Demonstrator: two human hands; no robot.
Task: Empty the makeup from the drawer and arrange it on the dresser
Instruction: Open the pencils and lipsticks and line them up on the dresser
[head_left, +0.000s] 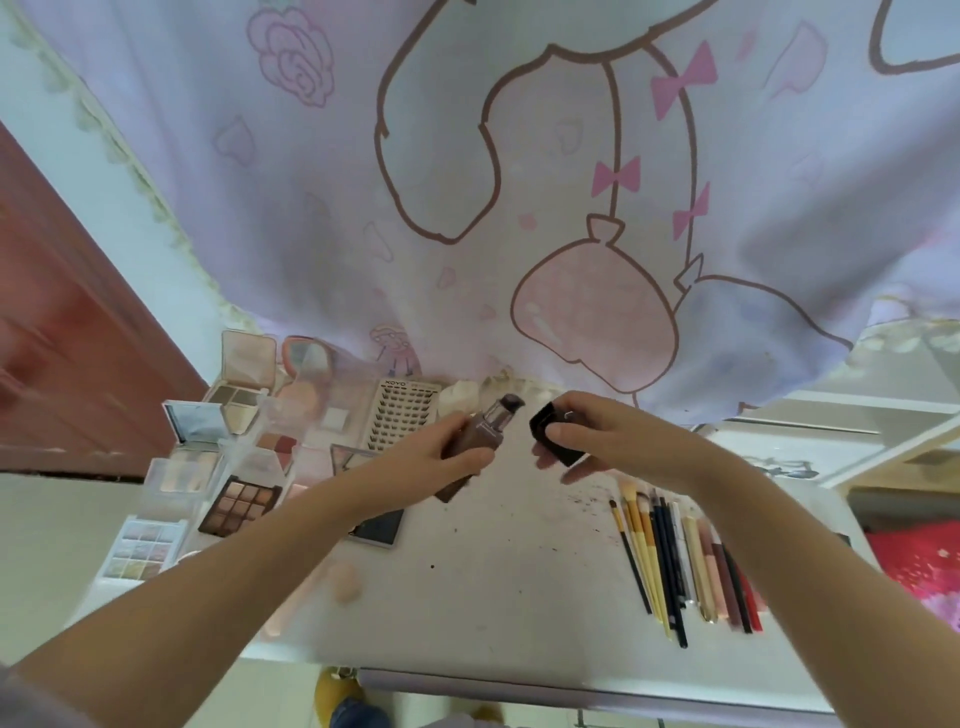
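Gripping a brown foundation bottle (470, 451) around its body, the left hand (441, 454) holds it tilted above the dresser top (498, 551), with the pump nozzle pointing up and to the right. The right hand (587, 434) pinches a black cap (556, 436) between thumb and curled fingers, just beside the nozzle but apart from it. Both items are lifted off the surface, near the rear edge of the dresser.

On the left part of the dresser, several open eyeshadow palettes (241, 506) lie close together, with a lash tray (397, 421) behind them and a black compact (379, 527) just under the left forearm. A peach makeup sponge (345, 584) rests near the front left. On the right part, a row of brushes and pencils (685, 561) lies side by side, tips pointing roughly away from the person. Dark specks are scattered over the white surface between the two groups. A pale printed curtain (519, 182) hangs behind the dresser.
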